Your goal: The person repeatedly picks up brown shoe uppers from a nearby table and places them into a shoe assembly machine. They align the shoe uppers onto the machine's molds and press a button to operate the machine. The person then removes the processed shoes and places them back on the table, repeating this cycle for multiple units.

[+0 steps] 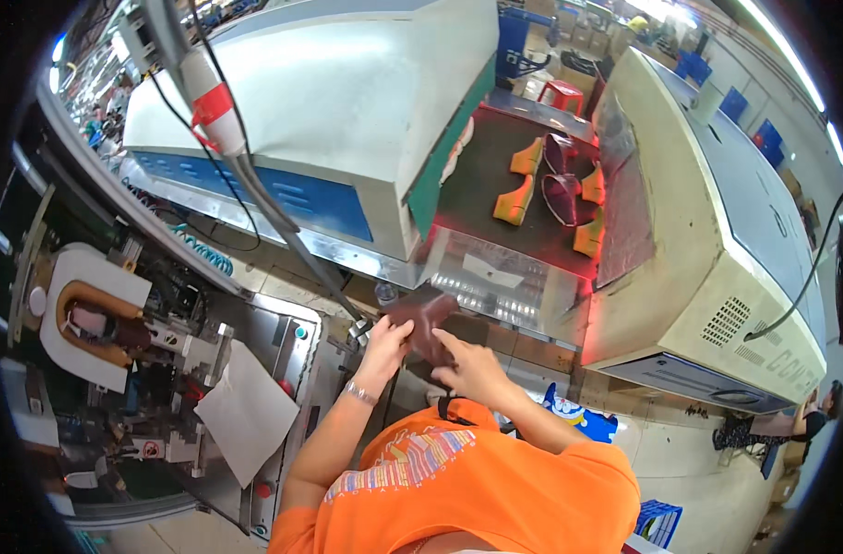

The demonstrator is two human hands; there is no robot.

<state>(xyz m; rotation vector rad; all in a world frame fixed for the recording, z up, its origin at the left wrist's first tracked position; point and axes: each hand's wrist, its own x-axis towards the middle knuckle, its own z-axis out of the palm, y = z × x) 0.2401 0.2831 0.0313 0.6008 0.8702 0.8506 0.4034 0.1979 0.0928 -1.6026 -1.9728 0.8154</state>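
In front of my body I hold a brown leather shoe upper [423,319], its folded shape tilted between both hands. My left hand [384,349], with a metal watch band at the wrist, grips its left edge between thumb and fingers. On the lower right side, my right hand [477,369] holds it with the index finger laid along the leather; part of the upper is hidden behind that hand. Beyond my hands, dark red glossy shoe uppers [560,196] and yellow-orange shaped pieces [514,203] lie on a dark conveyor belt [472,189] under a red glow.
The belt runs between a white-and-blue machine housing [329,92] and a cream one [698,249]. At left stands a machine with a padded, horseshoe-shaped holder [117,277] and a white sheet [246,411]. A metal pole [283,203] slants down near my left hand. A red stool [562,95] stands behind.
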